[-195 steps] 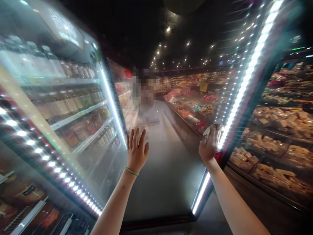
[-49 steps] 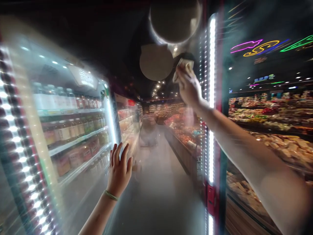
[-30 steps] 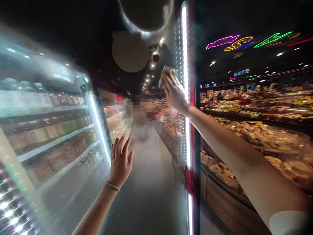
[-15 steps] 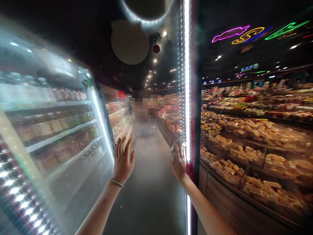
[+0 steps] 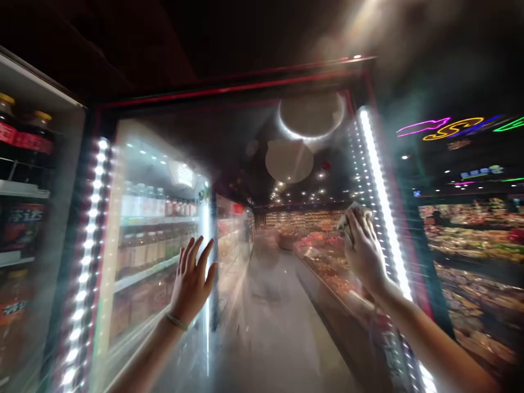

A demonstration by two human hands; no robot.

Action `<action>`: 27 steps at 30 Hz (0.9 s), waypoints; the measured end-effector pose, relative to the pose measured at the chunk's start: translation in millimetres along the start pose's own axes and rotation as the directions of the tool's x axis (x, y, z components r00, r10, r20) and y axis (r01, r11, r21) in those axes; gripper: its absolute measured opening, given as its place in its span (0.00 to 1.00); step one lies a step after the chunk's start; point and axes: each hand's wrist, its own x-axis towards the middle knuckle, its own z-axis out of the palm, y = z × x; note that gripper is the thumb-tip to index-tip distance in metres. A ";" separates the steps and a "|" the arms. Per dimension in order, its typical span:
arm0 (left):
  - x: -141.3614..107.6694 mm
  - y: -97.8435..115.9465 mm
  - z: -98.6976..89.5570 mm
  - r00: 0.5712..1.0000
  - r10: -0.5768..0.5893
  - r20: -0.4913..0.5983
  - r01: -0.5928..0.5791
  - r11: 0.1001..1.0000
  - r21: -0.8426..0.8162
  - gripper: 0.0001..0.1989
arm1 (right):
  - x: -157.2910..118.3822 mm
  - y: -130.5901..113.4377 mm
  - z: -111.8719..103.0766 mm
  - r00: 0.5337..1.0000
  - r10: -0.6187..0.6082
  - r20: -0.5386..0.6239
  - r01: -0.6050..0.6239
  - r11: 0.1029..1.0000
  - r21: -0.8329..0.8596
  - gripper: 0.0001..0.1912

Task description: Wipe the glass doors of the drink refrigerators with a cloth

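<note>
Supermarket aisle, dark-ceilinged, stretches ahead, with a grey floor (image 5: 274,338) running between lit displays. Filling the middle of the view is one tall glass door (image 5: 245,147) of a chilled cabinet, its dark frame (image 5: 229,88) trimmed in red along the top. Two white LED strips run down it, one on each side: the left strip (image 5: 88,262) and the right strip (image 5: 380,204). The pane is hazy and streaked, and it reflects two pale round discs (image 5: 311,115) from above.

The left hand (image 5: 190,284) is wide open, its five fingers spread at the pane, though whether the palm touches cannot be told. One thin band (image 5: 176,322) circles that wrist. The right hand (image 5: 362,245) is curled around one folded white cloth (image 5: 347,218), holding it to the glass just beside the right strip.

Behind the pane, bottles (image 5: 141,204) line the shelves. Two yellow-capped bottles (image 5: 12,123) stand behind the next door along on the left. Neon signs (image 5: 454,128) glow at upper right, above a food counter (image 5: 475,256).
</note>
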 end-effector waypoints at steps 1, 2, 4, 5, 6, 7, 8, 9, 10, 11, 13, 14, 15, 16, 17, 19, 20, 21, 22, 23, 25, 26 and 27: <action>14.6 -20.3 -5.1 1.000 0.004 -0.019 -0.003 1.000 0.021 0.31 | 28.8 -7.8 6.7 1.000 0.020 -0.015 -0.020 1.000 -0.005 0.37; 28.3 -40.2 -10.0 0.999 0.005 -0.034 -0.004 0.999 0.042 0.31 | 55.2 -18.1 14.5 0.999 0.036 -0.029 -0.036 0.999 -0.007 0.36; 52.2 -77.4 -18.9 0.998 0.006 -0.067 0.000 0.997 0.079 0.30 | 99.2 -47.4 34.6 0.998 0.034 -0.050 -0.035 0.999 -0.007 0.34; 62.3 -94.3 -22.9 0.997 0.006 -0.078 0.002 0.995 0.095 0.29 | 116.7 -66.8 46.8 0.999 0.011 -0.052 -0.011 1.000 -0.004 0.34; 71.2 -110.0 -26.6 0.996 0.006 -0.088 0.003 0.994 0.109 0.29 | 131.3 -89.1 60.1 0.999 -0.022 -0.049 0.022 1.000 0.000 0.33; 78.9 -124.3 -30.0 0.995 0.007 -0.096 0.005 0.993 0.120 0.28 | 143.2 -114.2 74.2 0.998 -0.057 -0.038 0.058 0.998 0.004 0.33; 85.4 -137.3 -33.1 0.994 0.009 -0.106 0.005 0.992 0.129 0.28 | 152.9 -141.4 88.6 0.996 -0.093 -0.018 0.093 0.996 0.010 0.33; 90.7 -149.0 -35.8 0.993 0.011 -0.119 0.005 0.991 0.135 0.28 | 160.7 -170.1 103.2 0.992 -0.128 0.010 0.128 0.992 0.017 0.33; 94.9 -159.5 -38.1 0.991 0.015 -0.135 0.003 0.991 0.137 0.28 | 166.8 -199.4 117.5 0.985 -0.166 0.042 0.164 0.986 0.027 0.32; 98.0 -169.0 -40.1 0.988 0.020 -0.154 0.002 0.991 0.137 0.28 | 171.4 -228.7 131.5 0.975 -0.206 0.076 0.204 0.978 0.039 0.32; 100.9 -185.8 -44.0 0.981 0.032 -0.191 -0.005 0.990 0.140 0.28 | 176.9 -285.0 157.7 0.946 -0.295 0.135 0.287 0.955 0.075 0.31; 100.8 -193.4 -46.3 0.978 0.041 -0.204 -0.011 0.989 0.145 0.28 | 177.5 -311.4 169.9 0.927 -0.340 0.158 0.328 0.939 0.099 0.30; 99.8 -200.7 -49.3 0.976 0.052 -0.211 -0.020 0.988 0.154 0.28 | 176.5 -336.6 181.4 0.906 -0.384 0.178 0.366 0.922 0.124 0.29; 98.1 -208.0 -53.2 0.975 0.065 -0.214 -0.029 0.986 0.167 0.28 | 173.7 -360.6 192.2 0.882 -0.428 0.196 0.404 0.902 0.153 0.29; 95.7 -215.1 -58.0 0.974 0.078 -0.211 -0.039 0.983 0.182 0.28 | 169.0 -383.6 202.5 0.854 -0.476 0.211 0.443 0.877 0.184 0.28; 89.5 -229.6 -70.2 0.975 0.098 -0.198 -0.054 0.975 0.216 0.28 | 154.2 -426.5 221.1 0.791 -0.568 0.228 0.519 0.819 0.243 0.28; 86.1 -236.9 -77.3 0.976 0.105 -0.191 -0.060 0.971 0.231 0.28 | 144.8 -446.2 229.6 0.760 -0.608 0.230 0.551 0.790 0.268 0.27; 82.9 -244.2 -84.6 0.976 0.113 -0.185 -0.065 0.967 0.246 0.28 | 135.0 -464.3 237.2 0.732 -0.641 0.230 0.578 0.764 0.288 0.27; 80.0 -251.5 -91.8 0.976 0.120 -0.180 -0.070 0.963 0.259 0.28 | 125.5 -480.3 243.9 0.710 -0.666 0.230 0.598 0.742 0.303 0.26; 77.8 -258.4 -98.6 0.976 0.125 -0.178 -0.073 0.960 0.272 0.28 | 117.6 -493.6 249.4 0.692 -0.684 0.231 0.611 0.726 0.315 0.26; 76.4 -270.5 -109.4 0.977 0.123 -0.172 -0.068 0.953 0.294 0.28 | 109.9 -509.3 255.7 0.660 -0.713 0.237 0.632 0.697 0.340 0.25; 77.5 -275.1 -112.9 0.979 0.116 -0.167 -0.061 0.951 0.302 0.28 | 111.8 -510.8 256.2 0.648 -0.722 0.243 0.637 0.688 0.348 0.25; 79.8 -278.4 -114.6 0.981 0.108 -0.163 -0.054 0.950 0.307 0.28 | 117.7 -507.7 254.8 0.646 -0.720 0.252 0.635 0.691 0.347 0.25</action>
